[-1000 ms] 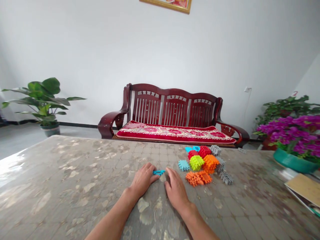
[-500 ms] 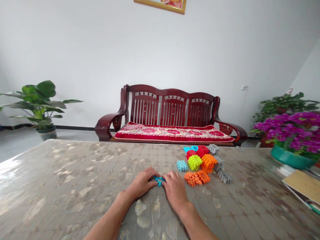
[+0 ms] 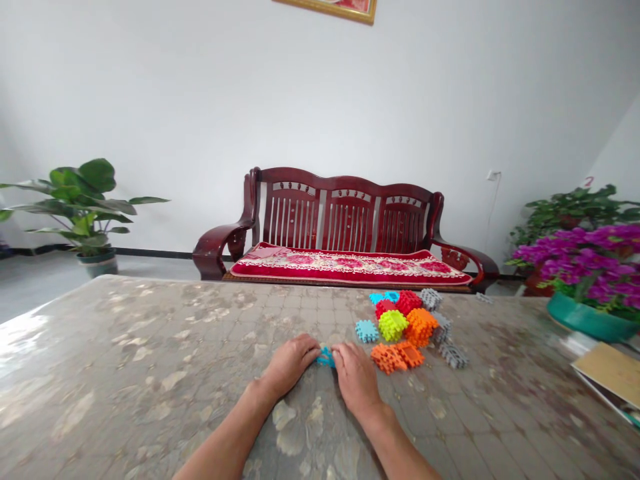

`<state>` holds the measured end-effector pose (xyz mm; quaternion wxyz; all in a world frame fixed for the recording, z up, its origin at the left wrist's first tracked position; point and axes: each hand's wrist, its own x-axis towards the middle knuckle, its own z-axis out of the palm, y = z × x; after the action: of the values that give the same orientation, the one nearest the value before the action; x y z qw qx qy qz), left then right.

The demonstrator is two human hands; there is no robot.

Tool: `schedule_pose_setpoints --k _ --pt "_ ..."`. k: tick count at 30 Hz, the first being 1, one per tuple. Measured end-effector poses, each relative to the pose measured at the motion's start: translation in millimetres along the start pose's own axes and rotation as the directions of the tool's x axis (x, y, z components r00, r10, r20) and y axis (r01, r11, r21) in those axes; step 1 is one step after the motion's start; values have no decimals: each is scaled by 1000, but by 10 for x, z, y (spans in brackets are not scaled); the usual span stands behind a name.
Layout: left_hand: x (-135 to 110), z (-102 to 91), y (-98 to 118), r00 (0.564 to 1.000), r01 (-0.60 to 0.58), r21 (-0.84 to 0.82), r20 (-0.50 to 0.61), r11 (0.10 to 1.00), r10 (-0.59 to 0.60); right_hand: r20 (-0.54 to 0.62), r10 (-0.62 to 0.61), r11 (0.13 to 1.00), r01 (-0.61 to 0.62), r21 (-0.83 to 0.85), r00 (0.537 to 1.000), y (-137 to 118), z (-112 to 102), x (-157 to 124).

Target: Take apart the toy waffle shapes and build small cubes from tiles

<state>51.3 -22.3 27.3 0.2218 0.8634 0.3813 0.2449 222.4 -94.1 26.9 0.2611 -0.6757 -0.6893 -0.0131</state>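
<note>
Both my hands are low on the table, close together, right in front of me. My left hand and my right hand each pinch one small blue piece with the fingertips. The fingers are curled in, not spread flat. The blue piece sits between the two hands, just above the table top, and most of it is hidden by my fingers. I cannot tell its full shape.

At 2 o'clock from my hands is a pile of bumpy toy pieces. The closest ones are flat orange pieces, just beside my right hand but not touching it. Behind them is a lime green lump and a bigger orange lump, touching each other. A light blue piece lies flat at the left side of the pile. Red pieces are at the far side. Gray pieces lie at the right side.

At 12 o'clock, past the table, is a dark wooden bench with a red cushion on it. It stands by a white wall. At 10 o'clock, far off on the floor, is a green plant in a pot. At 3 o'clock are purple flowers in a green bowl, on the table's right side. Near them, at the edge, lies a tan book.
</note>
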Motion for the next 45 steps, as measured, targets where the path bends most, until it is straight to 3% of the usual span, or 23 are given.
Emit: schedule_pose_setpoints --k 12,23,27,30,34,38,45 --pt "63 -8 56 986 163 -58 -15 985 -165 -72 -52 999 51 -9 996 -29 12 -40" --pt "67 16 35 985 167 -106 -27 980 -171 -189 -16 972 60 229 982 42 62 -27" --pt "58 -6 70 984 162 -167 -46 973 -172 -292 -4 973 71 219 956 72 29 -21" --pt "58 -14 84 983 162 -199 -50 966 -176 -358 -82 977 146 157 930 80 11 -23" --pt "58 1 59 987 140 -305 -37 942 -159 -262 -183 972 214 97 948 26 9 -42" --pt "61 25 23 985 156 -342 -14 927 -170 -148 -170 976 188 112 974 -22 7 -49" --pt "79 4 71 984 169 -276 -12 946 -180 -261 -31 979 82 188 965 22 -5 -22"
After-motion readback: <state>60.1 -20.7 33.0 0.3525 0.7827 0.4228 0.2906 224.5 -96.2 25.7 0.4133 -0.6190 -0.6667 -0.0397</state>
